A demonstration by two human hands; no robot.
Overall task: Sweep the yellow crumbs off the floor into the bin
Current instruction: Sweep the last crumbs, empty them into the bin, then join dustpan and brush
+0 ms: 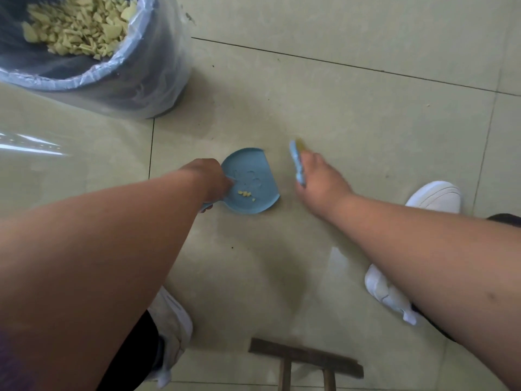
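Dustpan (251, 180) flat on floor (366, 114), my left hand (210, 180) gripping its handle, fingers curled around it.
Few yellow crumbs (245, 194) sit in the pan near my hand. My right hand (320, 182) just beside the pan, fingers wrapped around a blue brush (296, 160), blurred. Bin (93, 52) at floor's far left corner, lined with plastic, holding a heap of yellow pieces. My white shoes (435, 194) near.

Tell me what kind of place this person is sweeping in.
Probably an indoor room, perhaps a workroom or kitchen; which one is unclear. It has a glossy pale tiled floor, a plastic-lined bin holding yellow broken pieces, and a dark wooden stool at the near edge.
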